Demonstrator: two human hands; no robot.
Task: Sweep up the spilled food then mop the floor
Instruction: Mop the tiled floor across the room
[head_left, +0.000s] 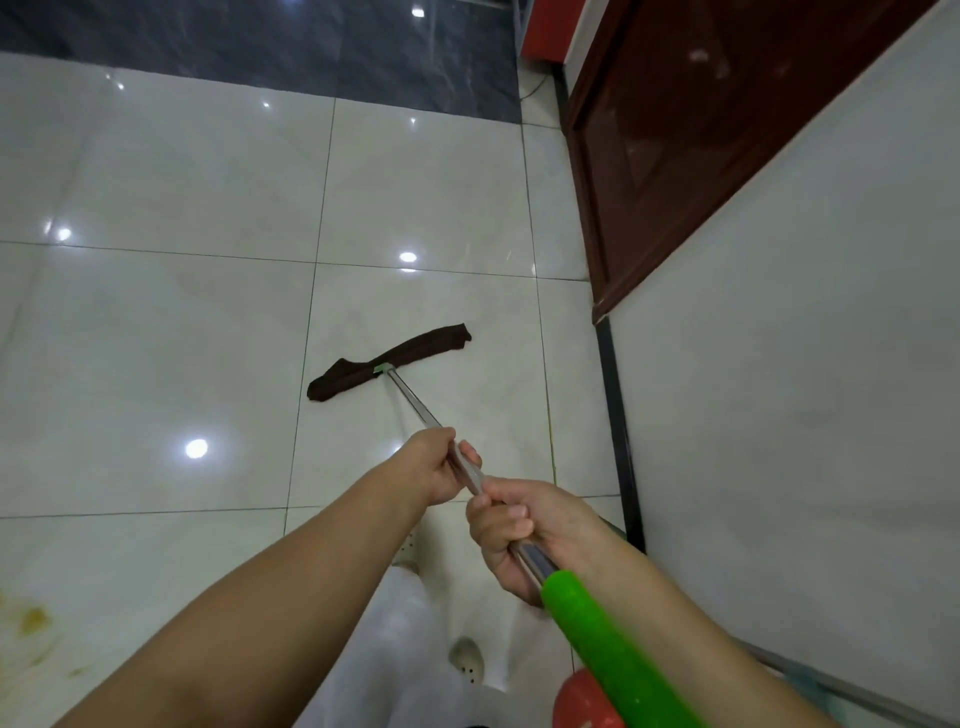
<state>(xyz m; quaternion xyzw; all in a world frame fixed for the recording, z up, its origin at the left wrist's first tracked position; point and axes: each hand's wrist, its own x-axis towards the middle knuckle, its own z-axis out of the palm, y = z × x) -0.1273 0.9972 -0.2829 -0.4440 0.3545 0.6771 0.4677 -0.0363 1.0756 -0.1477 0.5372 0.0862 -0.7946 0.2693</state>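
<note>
Both hands clamped on mop handle (415, 405), left hand (441, 467), right hand (519, 530), yellow stain (34, 621) near-left, brown door (675, 130) right

Left hand (435, 467) and right hand (519, 530) extended, fingers curled

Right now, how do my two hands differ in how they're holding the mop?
The left hand grips the mop handle farther down, toward the mop head; the right hand grips higher, just below the green grip. The left arm reaches farther out. Both curl around the metal shaft.
</note>
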